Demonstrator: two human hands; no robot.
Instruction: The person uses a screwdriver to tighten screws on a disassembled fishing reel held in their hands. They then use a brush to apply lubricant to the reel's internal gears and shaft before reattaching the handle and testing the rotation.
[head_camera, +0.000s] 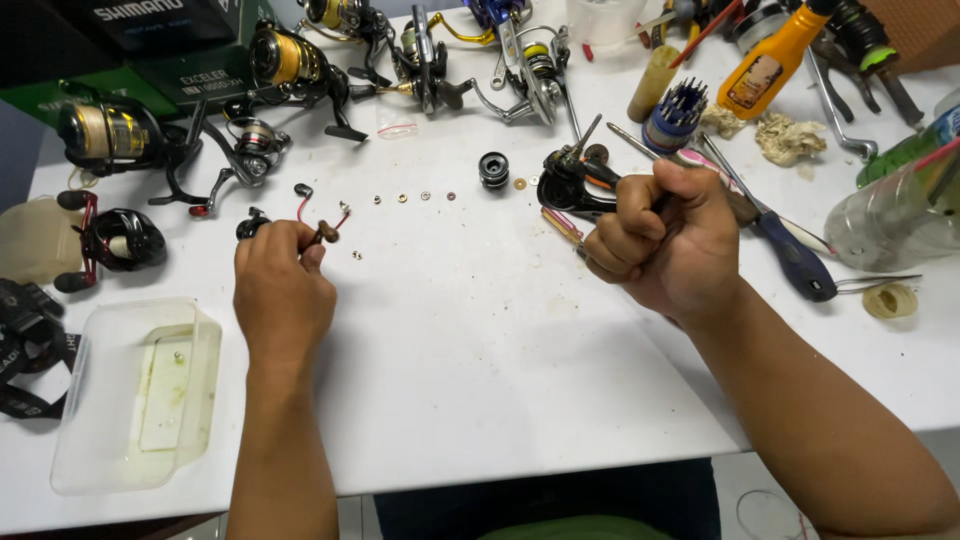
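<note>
Reaching up from the bottom edge, both bare arms lie over the white table (470, 340). The left hand (282, 290) rests with its back up and its wrist straight. Its fingers are curled in, and the fingertips (312, 252) pinch together on a small dark part (327, 232) near the top of the hand. A little red wire piece (303, 196) sits just past it on the table.

The right hand (665, 245) is tipped on its side and closed into a tight fist. The forearm comes in at a slant from the lower right. The fist is clamped on the handle of a black and orange tool (575, 185), which sticks out toward the upper left. What the tool is, I cannot tell for sure.

A row of tiny rings (413, 197) lies between the two hands, with a small black spool (494, 170) near its right end. A blue screwdriver (795, 262) lies just to the right of the fist. Many fishing reels (290, 65) crowd the far side of the table. A clear plastic tub (135, 395) stands to the left of the left arm. An orange bottle (765, 65) stands at the back right.
</note>
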